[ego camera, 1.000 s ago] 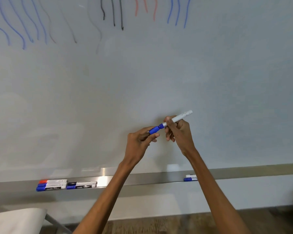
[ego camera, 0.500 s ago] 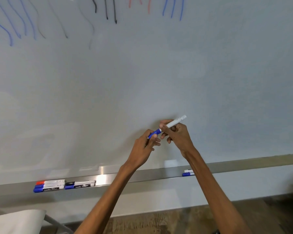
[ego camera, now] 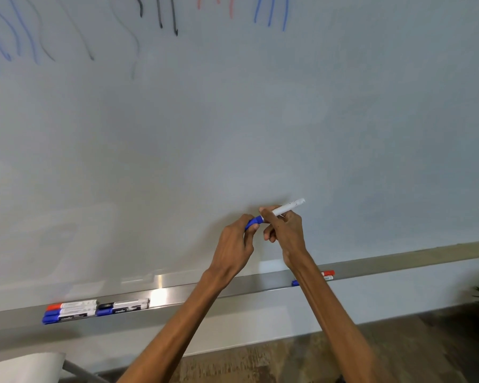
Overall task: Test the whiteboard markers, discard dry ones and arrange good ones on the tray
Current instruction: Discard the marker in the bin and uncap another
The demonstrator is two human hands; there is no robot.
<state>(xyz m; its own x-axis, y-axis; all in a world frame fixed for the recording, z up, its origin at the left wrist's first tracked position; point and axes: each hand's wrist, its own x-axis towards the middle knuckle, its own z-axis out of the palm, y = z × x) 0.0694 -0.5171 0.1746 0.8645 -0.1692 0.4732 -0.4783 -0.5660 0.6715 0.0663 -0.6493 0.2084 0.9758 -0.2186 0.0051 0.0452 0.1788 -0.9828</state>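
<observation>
- Whiteboard (ego camera: 233, 134) ahead; spare markers (ego camera: 94, 309) at tray (ego camera: 233, 290) left end.
- My left hand (ego camera: 234, 244) pinches blue cap (ego camera: 253, 223), right hand (ego camera: 285, 230) grips marker barrel (ego camera: 286, 207), above tray.
- I'd keep cap and barrel in line.

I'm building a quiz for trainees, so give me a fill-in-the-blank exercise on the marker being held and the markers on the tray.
The cap gripped by the left hand is ____.
The right hand holds the marker by its ____ barrel.
Most markers on the tray lie to the ____ of the hands.
Missing words: blue; white; left.
</observation>
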